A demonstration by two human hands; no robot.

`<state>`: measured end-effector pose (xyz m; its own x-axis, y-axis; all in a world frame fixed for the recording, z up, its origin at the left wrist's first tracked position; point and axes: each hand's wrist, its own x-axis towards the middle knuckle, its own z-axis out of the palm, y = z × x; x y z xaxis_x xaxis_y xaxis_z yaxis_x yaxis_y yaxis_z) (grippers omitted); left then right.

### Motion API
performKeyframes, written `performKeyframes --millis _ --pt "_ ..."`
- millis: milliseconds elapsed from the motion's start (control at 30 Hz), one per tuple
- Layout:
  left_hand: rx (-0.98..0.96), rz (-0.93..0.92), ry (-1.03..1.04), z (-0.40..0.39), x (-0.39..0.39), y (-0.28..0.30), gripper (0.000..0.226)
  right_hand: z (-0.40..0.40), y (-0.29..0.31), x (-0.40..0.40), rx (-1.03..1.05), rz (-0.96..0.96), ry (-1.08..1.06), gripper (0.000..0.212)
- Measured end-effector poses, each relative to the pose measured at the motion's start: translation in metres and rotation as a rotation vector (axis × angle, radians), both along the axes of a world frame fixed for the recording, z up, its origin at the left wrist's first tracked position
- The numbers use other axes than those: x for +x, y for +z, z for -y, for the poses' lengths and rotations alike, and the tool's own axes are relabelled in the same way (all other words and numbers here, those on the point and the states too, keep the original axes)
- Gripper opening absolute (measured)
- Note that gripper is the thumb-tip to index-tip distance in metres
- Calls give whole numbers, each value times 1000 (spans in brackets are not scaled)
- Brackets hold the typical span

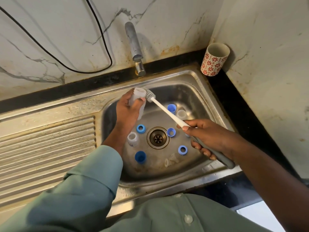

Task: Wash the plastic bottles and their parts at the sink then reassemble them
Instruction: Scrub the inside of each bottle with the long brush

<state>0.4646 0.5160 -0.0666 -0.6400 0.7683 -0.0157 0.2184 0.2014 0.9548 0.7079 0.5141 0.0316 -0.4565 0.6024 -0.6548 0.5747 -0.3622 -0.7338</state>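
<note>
Two hands at work: our left hand (pixel 128 111) grips a clear bottle (pixel 137 99) above the sink (pixel 197 96), and our right hand (pixel 209 136) holds the bottle brush (pixel 167 111), its bristle head just beside the bottle's mouth. Lying in the basin around the drain (pixel 158 138) we count three blue rings (pixel 140 128), two blue caps (pixel 140 157), two more clear bottles (pixel 132 138) and clear teats (pixel 172 159).

A clear plastic bottle (pixel 137 104) tilts over the sink's far left; another bottle (pixel 133 138) stands left of the drain, blue rings (pixel 140 128) and caps (pixel 140 157) scattered around.
</note>
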Motion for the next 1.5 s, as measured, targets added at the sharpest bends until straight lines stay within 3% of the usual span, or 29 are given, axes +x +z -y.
performKeyframes --millis 100,333,467,667,833,1067,1267,1400,1500 --pt "16 42 141 -1 -3 -1 32 2 0 -1 -21 -13 41 17" --pt "-25 -39 74 1 -1 -1 29 2 9 -5 -54 -28 36 12" --pt "-52 -69 -26 3 11 2 30 0 7 -8 -24 -6 21 24" --pt "-21 31 99 0 1 3 12 8 10 -2 -52 -36 20 15" --pt "-47 -43 -58 3 13 6 54 -1 1 -6 -20 -3 -12 21" --pt "-129 -47 -172 8 3 -5 59 -2 -11 -10 -46 -21 -31 27" --pt "-209 -81 -173 5 5 -8 85 -2 -10 -11 -51 -59 -19 26" --pt "-202 50 -238 6 2 -5 91 -16 -10 -2 -112 -79 2 25" --pt "-173 219 -421 6 -6 1 112 -27 -13 5 -186 -137 17 27"
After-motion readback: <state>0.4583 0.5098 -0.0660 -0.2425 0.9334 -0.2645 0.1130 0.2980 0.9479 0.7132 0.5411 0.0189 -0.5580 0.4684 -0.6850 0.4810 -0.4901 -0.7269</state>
